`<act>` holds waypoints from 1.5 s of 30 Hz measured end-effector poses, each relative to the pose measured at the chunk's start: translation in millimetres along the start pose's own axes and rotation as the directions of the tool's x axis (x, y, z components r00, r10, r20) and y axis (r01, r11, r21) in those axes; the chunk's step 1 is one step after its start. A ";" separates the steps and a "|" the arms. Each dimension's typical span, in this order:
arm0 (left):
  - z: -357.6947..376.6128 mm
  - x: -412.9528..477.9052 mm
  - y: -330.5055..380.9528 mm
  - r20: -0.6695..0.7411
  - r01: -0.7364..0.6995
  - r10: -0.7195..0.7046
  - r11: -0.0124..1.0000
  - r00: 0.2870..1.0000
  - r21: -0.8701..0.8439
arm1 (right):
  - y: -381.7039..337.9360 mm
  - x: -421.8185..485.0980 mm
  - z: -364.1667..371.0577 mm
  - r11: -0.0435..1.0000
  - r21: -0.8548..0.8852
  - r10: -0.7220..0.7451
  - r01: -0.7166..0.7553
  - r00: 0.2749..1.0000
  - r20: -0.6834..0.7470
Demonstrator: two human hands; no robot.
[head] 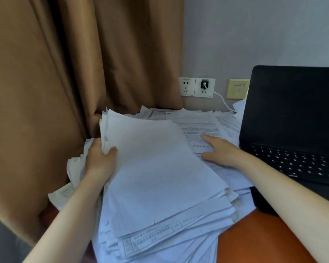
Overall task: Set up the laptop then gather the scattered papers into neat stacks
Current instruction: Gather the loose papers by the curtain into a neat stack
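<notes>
A thick stack of white papers lies in the middle of the table, blank side up, its edges uneven. My left hand grips the stack's left edge, thumb on top and fingers underneath. My right hand lies flat with straight fingers on printed sheets just right of the stack. More loose papers spread behind and beneath. A black laptop stands open at the right, its screen dark and its keyboard facing me.
A brown curtain hangs at the left, close to the papers. Wall sockets sit behind the table, one holding a plug with a white cable running toward the laptop. Orange-brown table surface shows at the lower right.
</notes>
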State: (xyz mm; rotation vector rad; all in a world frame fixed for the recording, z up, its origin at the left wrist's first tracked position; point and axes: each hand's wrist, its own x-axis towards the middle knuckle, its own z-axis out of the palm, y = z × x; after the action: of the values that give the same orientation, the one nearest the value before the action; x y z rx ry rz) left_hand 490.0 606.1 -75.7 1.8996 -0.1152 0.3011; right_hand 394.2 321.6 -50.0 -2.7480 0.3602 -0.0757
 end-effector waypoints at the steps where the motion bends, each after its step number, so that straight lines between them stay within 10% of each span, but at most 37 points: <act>1: 0.0 0.0 -0.1 -0.005 0.002 -0.002 1.000 1.000 -0.002 | 0.5 6.6 -0.5 0.998 -0.057 -0.001 0.000 1.000 -0.010; 6: -0.7 -2.4 1.4 -0.032 -0.005 0.005 1.000 0.999 -0.007 | 5.0 17.7 12.0 0.802 -0.598 -0.180 -0.009 0.950 -0.256; 15: -2.3 -7.2 7.3 -0.041 -0.002 -0.001 0.997 0.999 -0.083 | 17.2 14.6 6.0 0.972 -0.215 -0.115 -0.092 0.610 -0.784; 18: -1.2 -7.9 5.6 0.011 -0.062 0.063 0.996 0.998 -0.064 | 5.0 3.1 -4.4 0.915 -0.397 -0.375 0.073 0.517 -0.770; 22: -1.2 -5.2 0.2 0.071 -0.079 0.076 0.996 0.995 0.051 | -46.5 -18.9 0.7 0.693 -0.637 -0.700 0.336 0.524 -0.485; 30: -4.1 -13.6 14.3 0.190 0.144 -0.098 0.957 0.977 -0.250 | -130.2 -49.4 31.7 0.588 -0.623 -0.717 0.516 0.689 -0.106; 37: -2.6 -9.1 3.5 0.161 0.087 -0.056 0.977 0.985 -0.193 | -131.5 -11.9 24.4 0.894 0.147 -0.417 0.423 0.906 -0.066; 45: -3.8 -12.4 6.9 0.154 -0.054 0.091 0.973 0.984 -0.226 | -126.8 52.7 -3.0 0.800 -0.436 -0.502 0.412 0.857 -0.112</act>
State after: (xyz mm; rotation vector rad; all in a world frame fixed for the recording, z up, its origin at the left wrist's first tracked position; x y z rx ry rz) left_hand 475.9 606.5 -71.5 1.6985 -0.3169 0.1730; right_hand 475.1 421.0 -0.7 -3.1815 -0.2913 -0.4940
